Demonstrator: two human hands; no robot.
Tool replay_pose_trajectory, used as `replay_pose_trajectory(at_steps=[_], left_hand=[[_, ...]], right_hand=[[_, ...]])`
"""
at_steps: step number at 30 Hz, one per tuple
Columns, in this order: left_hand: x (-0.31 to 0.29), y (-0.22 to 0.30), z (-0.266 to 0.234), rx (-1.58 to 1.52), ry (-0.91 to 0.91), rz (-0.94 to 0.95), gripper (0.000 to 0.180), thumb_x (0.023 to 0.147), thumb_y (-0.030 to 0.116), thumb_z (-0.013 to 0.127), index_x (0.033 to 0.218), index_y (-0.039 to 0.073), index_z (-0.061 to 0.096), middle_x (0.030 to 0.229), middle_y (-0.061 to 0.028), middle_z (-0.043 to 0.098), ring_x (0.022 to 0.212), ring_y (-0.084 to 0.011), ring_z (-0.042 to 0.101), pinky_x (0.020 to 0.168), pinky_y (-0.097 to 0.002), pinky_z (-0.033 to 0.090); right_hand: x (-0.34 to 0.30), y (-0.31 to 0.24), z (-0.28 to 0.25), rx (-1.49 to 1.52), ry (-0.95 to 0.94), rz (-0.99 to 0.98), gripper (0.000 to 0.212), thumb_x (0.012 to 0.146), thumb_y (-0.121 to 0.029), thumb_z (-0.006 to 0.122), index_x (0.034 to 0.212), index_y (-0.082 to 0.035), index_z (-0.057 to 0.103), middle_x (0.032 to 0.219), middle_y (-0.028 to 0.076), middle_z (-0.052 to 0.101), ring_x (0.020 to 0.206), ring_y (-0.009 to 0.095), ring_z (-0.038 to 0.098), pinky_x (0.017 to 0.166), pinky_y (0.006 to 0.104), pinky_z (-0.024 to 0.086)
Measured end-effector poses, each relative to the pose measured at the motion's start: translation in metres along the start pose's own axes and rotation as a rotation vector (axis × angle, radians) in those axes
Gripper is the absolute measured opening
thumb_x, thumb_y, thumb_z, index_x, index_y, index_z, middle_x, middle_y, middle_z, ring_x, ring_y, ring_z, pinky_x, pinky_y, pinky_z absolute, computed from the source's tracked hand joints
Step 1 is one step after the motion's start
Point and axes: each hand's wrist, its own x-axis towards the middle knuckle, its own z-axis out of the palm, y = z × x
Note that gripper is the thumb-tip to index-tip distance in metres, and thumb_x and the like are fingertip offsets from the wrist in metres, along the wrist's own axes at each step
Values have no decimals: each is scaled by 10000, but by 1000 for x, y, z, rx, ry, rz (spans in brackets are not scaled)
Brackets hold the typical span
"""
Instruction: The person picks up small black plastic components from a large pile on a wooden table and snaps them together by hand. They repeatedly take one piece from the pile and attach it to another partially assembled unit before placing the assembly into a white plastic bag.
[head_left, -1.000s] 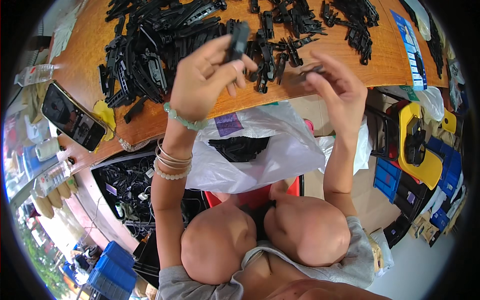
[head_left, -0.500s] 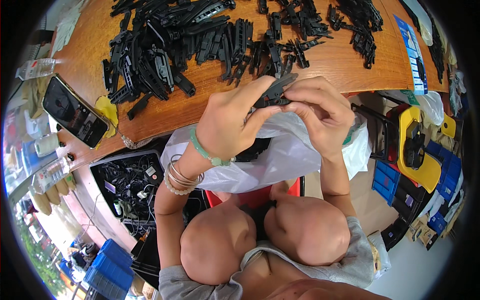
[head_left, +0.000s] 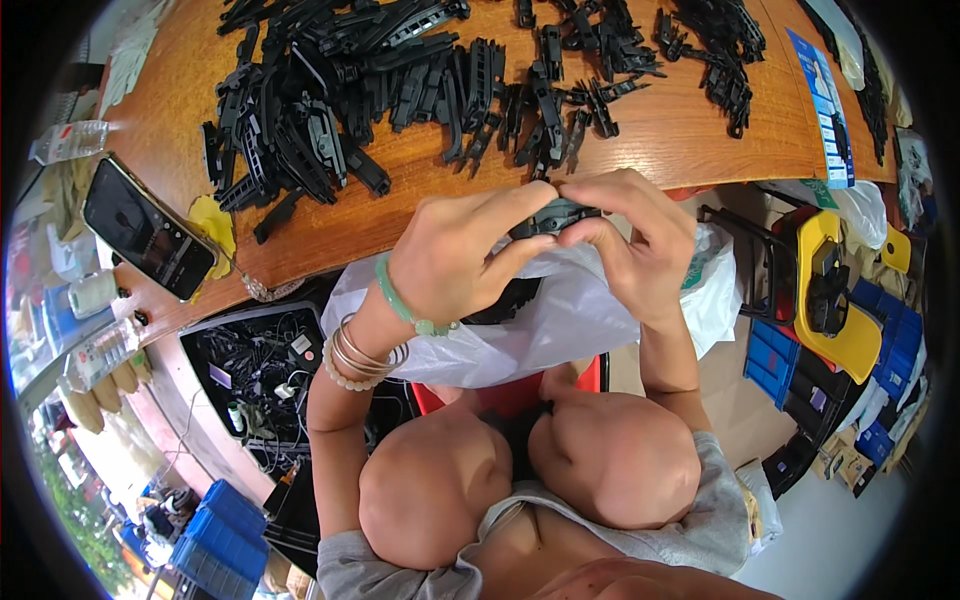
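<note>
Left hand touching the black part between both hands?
Touching. The head view shows the left hand pinching the left end of the black part.

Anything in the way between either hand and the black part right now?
Nothing visible: the left hand and right hand both grip the black part directly. The white plastic bag is below them, not between.

Attire noted: a plain light-grey top of soft fabric, its sleeves loose and creased, with a curved neckline edge. Just behind the left hand, the wrist carries a smooth, translucent green bracelet bearing a rounded green bead. Further up the same forearm sit slim silver-toned bangles beside a bracelet of small, round, cream-white beads.
</note>
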Motion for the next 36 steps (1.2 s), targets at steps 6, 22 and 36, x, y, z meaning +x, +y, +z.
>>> replay_pose_trajectory(at_steps=[6, 22, 36], left_hand=[[-3, -6, -3, -67, -56, -63, 321, 777, 130, 699, 1049, -12, 603, 866, -174, 648, 695, -334, 632, 591, -346, 508], [57, -44, -9, 764, 147, -129, 303, 790, 268, 696, 994, 61, 610, 865, -100, 641, 719, -304, 606, 609, -340, 493], [5, -11, -11, -537, 271, -513, 297, 898, 22, 485, 1170, -99, 484, 832, -151, 632, 626, -185, 632, 534, -261, 510]], right_hand=[[3, -2, 5, 110, 24, 139, 259, 677, -63, 752, 905, 11, 654, 826, 116, 651, 676, 228, 603, 602, 280, 473], [27, 46, -10, -502, 186, 165, 85, 777, -61, 675, 801, 8, 633, 801, 106, 614, 688, 301, 597, 609, 378, 452], [20, 19, -10, 252, 204, 434, 258, 799, 90, 576, 1041, 1, 584, 845, 39, 589, 691, 130, 596, 522, 239, 444]])
